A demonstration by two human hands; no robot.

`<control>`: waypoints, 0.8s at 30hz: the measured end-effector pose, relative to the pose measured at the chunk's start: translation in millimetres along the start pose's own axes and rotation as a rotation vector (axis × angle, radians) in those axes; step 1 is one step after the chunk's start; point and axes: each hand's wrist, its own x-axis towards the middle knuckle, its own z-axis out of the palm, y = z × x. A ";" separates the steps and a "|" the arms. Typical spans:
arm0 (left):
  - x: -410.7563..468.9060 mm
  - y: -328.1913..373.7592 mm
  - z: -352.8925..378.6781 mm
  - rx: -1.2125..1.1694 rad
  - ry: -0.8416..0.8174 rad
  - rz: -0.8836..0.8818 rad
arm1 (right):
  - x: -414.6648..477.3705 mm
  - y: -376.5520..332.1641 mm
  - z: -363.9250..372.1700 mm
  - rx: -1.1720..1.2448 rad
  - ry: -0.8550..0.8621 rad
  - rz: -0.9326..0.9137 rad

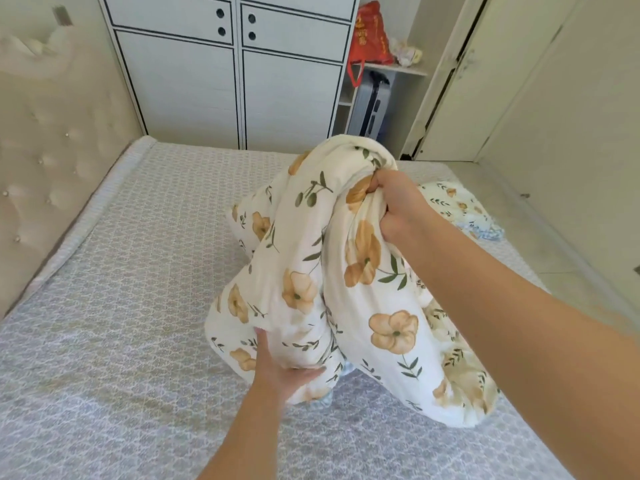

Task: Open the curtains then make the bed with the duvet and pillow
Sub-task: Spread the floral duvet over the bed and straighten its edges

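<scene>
The right hand (394,209) is clenched in a fist around a gathered top fold of the duvet (346,289), lifting it into a tall bunch, while the left hand (280,368) grips a lower fold from underneath, palm up. The duvet is cream with orange flowers and green leaf sprigs, thick and crumpled, rising in a twisted hump whose bottom rests on the bed (121,271) toward its right edge. A matching floral pillow (460,206) lies behind it near the far right corner. The bed is covered in a grey lattice-patterned sheet, otherwise bare on its left half. A tufted beige headboard (45,161) stands along the left edge, a white wardrobe (225,81) with dark trim beyond the far edge, and a red bag (370,36) on a shelf beside it. Both forearms are bare and reach in from the lower right.
</scene>
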 end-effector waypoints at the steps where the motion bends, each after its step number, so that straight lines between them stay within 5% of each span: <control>1: 4.9 8.1 12.8 -0.145 0.003 0.047 | 0.1 3.5 -5.2 -0.004 0.007 0.011; 4: 10.3 39.0 30.0 -0.206 -0.108 0.189 | 1.1 13.1 -23.2 -0.010 0.035 0.039; 16: -83.6 207.6 42.5 0.508 0.341 0.565 | 44.7 24.1 -109.7 -0.458 0.583 -0.054; 18: -105.6 224.8 48.7 0.636 0.318 0.517 | 35.6 43.7 -93.6 -0.599 0.446 -0.185; 22: -131.6 222.4 57.0 0.752 0.304 0.492 | -5.6 90.9 -10.3 -0.786 -0.322 -0.162; 24: -139.1 209.6 63.6 0.765 0.272 0.509 | -24.6 119.9 29.2 -0.996 -0.540 -0.189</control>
